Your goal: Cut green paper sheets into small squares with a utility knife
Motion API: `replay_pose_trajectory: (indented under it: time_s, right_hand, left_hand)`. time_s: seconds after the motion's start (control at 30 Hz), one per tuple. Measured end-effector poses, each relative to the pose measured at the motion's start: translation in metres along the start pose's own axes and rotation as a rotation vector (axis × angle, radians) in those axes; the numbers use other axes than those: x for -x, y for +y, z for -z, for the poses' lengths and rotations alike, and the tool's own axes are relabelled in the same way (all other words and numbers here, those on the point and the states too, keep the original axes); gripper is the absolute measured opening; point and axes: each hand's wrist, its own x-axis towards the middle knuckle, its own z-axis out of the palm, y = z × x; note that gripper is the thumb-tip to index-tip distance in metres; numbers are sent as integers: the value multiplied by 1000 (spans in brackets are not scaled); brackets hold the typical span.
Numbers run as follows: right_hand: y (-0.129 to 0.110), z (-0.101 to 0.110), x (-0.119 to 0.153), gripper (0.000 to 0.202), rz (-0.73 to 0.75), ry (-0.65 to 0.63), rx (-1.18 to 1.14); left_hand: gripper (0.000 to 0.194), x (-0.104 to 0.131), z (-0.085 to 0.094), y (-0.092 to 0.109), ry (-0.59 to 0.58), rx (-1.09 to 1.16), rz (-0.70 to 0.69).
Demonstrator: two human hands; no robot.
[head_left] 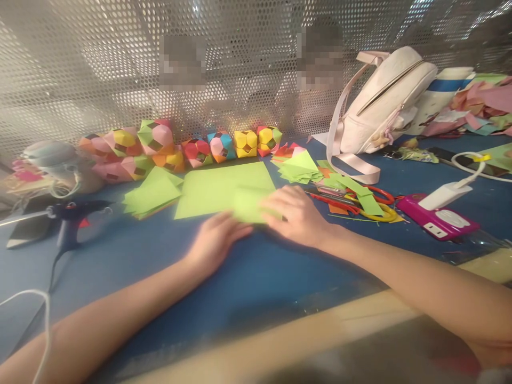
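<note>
In the head view, a small piece of light green paper [250,202], blurred by motion, lies between my hands over a larger light green sheet [216,178]. My right hand [296,216] is closed on its right side, with the fingers bent over the paper. My left hand [216,237] rests low on the blue table by the paper's lower left corner, its fingers stretched out and close together. Stacks of green paper [154,192] and green slips [300,168] flank the sheet.
Folded paper balls [196,152] line the back by a perforated metal screen [240,64]. To the right are scissors [380,210], a pink power strip [440,216] and a pale backpack [384,101]. A glue gun [70,218] and a white cord [48,320] are at left.
</note>
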Motion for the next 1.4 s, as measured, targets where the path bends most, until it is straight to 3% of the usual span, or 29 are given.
replay_pose_trajectory:
  time_s: [0.17,0.23,0.3,0.4,0.5,0.63,0.77,1.0,1.23,1.4]
  right_hand:
    - [16,8,-5,20,-855,-44,-630]
    - [14,9,-7,24,-1069,-108,-902]
    - [7,9,-8,27,-1160,-201,-1121]
    - [-3,8,-9,27,-1177,-322,-1307]
    - [-7,7,-8,22,-1175,-313,-1401]
    - [-3,5,-8,33,-1112,-259,-1488]
    - [-3,4,-7,38,-1050,-204,-1329]
    - [-7,2,-8,28,-994,-166,-1035]
    - [-7,-1,-6,24,-1015,-154,-1004]
    - [-10,-6,-5,26,-1031,-84,-1053]
  left_hand:
    - [10,-5,7,1,163,44,-51]
    - [13,-6,9,1,187,43,-65]
    - [15,-6,11,0,186,17,-81]
    - [15,-6,11,0,179,-16,-95]
    - [10,-6,9,1,158,1,-87]
    - [8,-5,5,2,138,34,-84]
    - [11,-6,7,1,146,14,-99]
    - [10,-5,3,3,201,43,-67]
    - [12,-4,-2,5,252,79,-69]
    - [11,-3,-4,7,155,139,-66]
